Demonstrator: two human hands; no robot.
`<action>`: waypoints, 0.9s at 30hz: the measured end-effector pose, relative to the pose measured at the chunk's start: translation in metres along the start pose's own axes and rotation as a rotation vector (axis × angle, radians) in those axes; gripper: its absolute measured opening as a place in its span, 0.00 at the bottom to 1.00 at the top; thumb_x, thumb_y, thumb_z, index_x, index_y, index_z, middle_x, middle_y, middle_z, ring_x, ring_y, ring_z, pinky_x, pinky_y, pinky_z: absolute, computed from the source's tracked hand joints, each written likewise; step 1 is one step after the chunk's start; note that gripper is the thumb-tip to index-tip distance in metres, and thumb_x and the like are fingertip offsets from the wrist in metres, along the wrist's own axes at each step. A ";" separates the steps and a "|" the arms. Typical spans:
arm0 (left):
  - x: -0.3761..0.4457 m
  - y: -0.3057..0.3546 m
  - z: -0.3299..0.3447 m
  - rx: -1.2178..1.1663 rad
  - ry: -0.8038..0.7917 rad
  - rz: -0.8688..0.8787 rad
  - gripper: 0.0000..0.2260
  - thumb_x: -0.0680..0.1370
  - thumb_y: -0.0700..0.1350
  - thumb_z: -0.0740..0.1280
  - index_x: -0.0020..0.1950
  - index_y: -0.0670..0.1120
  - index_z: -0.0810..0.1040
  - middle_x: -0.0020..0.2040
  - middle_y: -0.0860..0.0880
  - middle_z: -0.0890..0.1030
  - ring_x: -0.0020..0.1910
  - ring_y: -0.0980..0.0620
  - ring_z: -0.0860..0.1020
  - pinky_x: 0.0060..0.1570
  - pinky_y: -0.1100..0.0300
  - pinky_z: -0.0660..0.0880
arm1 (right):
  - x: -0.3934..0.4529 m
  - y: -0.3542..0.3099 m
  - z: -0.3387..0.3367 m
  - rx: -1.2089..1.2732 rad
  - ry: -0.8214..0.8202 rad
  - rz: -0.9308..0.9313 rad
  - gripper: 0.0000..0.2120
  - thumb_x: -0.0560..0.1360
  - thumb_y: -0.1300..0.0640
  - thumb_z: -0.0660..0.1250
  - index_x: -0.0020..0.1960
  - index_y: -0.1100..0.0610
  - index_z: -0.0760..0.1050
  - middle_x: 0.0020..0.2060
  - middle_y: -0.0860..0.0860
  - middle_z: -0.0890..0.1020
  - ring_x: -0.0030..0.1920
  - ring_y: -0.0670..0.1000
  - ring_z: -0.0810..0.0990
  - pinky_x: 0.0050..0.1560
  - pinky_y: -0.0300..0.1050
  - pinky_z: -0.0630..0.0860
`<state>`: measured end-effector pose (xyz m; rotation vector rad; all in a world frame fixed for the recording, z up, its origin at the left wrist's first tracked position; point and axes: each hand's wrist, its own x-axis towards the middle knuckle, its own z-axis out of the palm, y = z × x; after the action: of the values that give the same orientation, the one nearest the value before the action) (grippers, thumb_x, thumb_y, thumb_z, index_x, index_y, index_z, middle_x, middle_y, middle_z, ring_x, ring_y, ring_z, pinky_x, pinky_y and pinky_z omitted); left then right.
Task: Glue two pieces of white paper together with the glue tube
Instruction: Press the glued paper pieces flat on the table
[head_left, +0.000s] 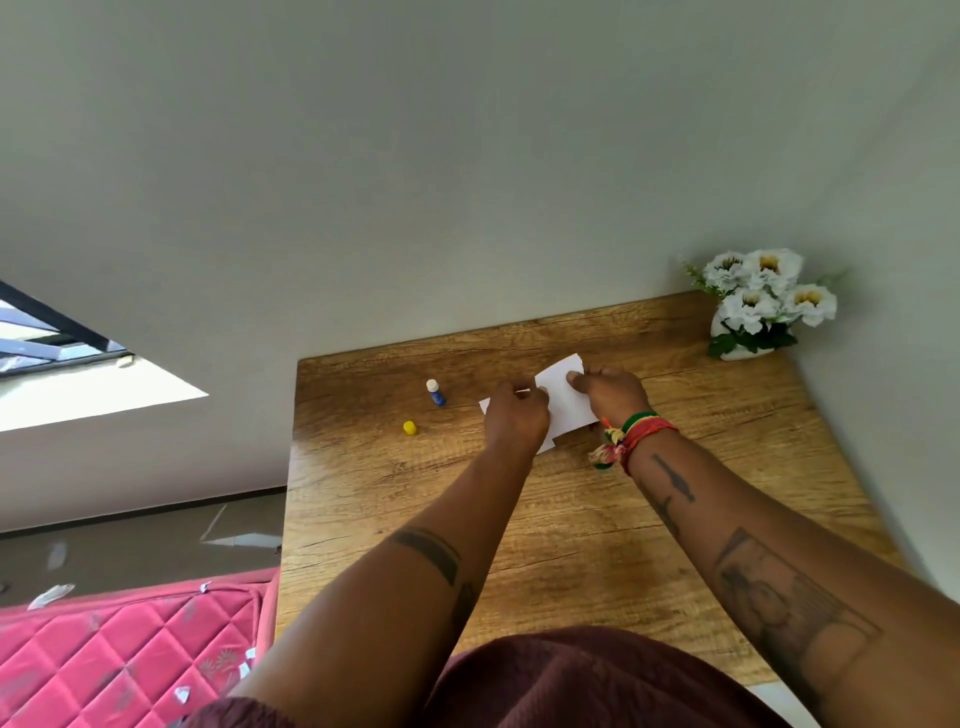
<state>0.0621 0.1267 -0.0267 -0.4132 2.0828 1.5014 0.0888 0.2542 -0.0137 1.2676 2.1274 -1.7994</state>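
Two pieces of white paper lie overlapping on the wooden table (571, 519). The upper piece (563, 400) is pinched at its far edge by my right hand (610, 389). My left hand (517, 415) grips the near left of the papers and covers much of the lower piece (485, 404), of which only a corner shows. The glue tube (435, 392), blue with a white tip, stands uncapped to the left of my hands. Its yellow cap (410, 427) lies apart on the table, nearer to me.
A white vase of white flowers (763, 306) stands in the table's far right corner against the wall. A red quilted mattress (119, 654) with paper scraps lies on the floor at the left.
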 end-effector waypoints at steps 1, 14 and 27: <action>0.001 0.000 -0.005 0.022 0.041 0.005 0.13 0.81 0.51 0.67 0.65 0.51 0.79 0.58 0.49 0.83 0.54 0.47 0.83 0.53 0.51 0.82 | -0.001 -0.003 0.002 0.027 -0.014 -0.003 0.09 0.78 0.57 0.70 0.54 0.60 0.83 0.51 0.56 0.83 0.46 0.54 0.79 0.36 0.39 0.72; 0.013 -0.032 -0.061 0.187 0.194 0.012 0.03 0.77 0.44 0.74 0.50 0.47 0.85 0.50 0.48 0.86 0.50 0.47 0.84 0.52 0.47 0.83 | -0.010 0.013 0.054 -0.373 0.015 -0.162 0.11 0.76 0.57 0.72 0.58 0.56 0.82 0.58 0.54 0.83 0.54 0.57 0.81 0.54 0.49 0.78; 0.020 -0.033 -0.054 0.167 0.186 -0.043 0.07 0.77 0.45 0.75 0.45 0.52 0.78 0.49 0.48 0.85 0.48 0.48 0.85 0.50 0.49 0.84 | 0.002 0.023 0.058 -0.492 0.054 -0.257 0.11 0.76 0.56 0.73 0.58 0.53 0.80 0.56 0.52 0.84 0.54 0.54 0.82 0.50 0.48 0.80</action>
<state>0.0504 0.0664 -0.0513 -0.5482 2.3076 1.2939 0.0770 0.2051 -0.0500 0.9626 2.6369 -1.1906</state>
